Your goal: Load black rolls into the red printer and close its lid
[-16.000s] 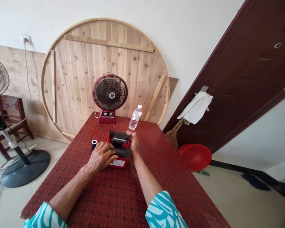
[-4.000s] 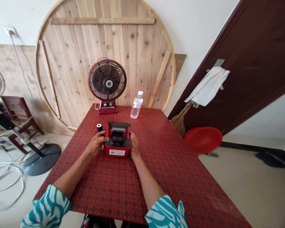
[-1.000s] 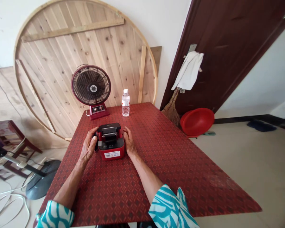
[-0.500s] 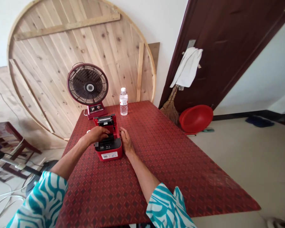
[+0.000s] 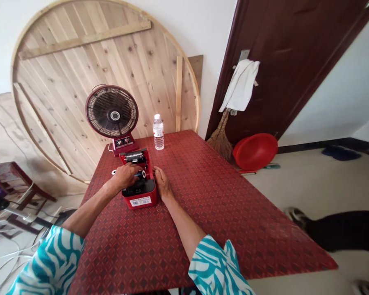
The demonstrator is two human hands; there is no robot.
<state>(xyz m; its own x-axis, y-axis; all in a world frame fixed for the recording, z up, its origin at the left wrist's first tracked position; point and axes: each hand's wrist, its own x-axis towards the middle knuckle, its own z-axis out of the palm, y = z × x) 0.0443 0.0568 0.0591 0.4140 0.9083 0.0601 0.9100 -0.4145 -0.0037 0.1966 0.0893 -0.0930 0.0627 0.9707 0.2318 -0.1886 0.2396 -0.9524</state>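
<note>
On the table stands a small red and black label printer (image 5: 140,200) with its lid tipped up at the back. My left hand (image 5: 126,176) reaches into the printer's bay from the left, its fingers curled over a dark roll (image 5: 139,175) whose pale round core end points right. The hand hides most of the roll. Along the printer's right side lies my right hand (image 5: 162,182), fingers fairly straight and resting against or close to the casing. A white ring-shaped thing (image 5: 113,172), partly hidden, is left of the printer, behind my left hand.
A red fan (image 5: 112,112) and a water bottle (image 5: 158,133) stand at the back of the red patterned table (image 5: 221,229). Round wooden boards (image 5: 95,61) lean on the wall. A broom (image 5: 221,137) and red basin (image 5: 256,151) are by the door. A person's dark-clothed leg (image 5: 347,231) is at right.
My left hand has shifted slightly up and left, and the roll's pale core end now shows beside its fingers. A person's leg has entered at the right. My right hand stays beside the printer.
</note>
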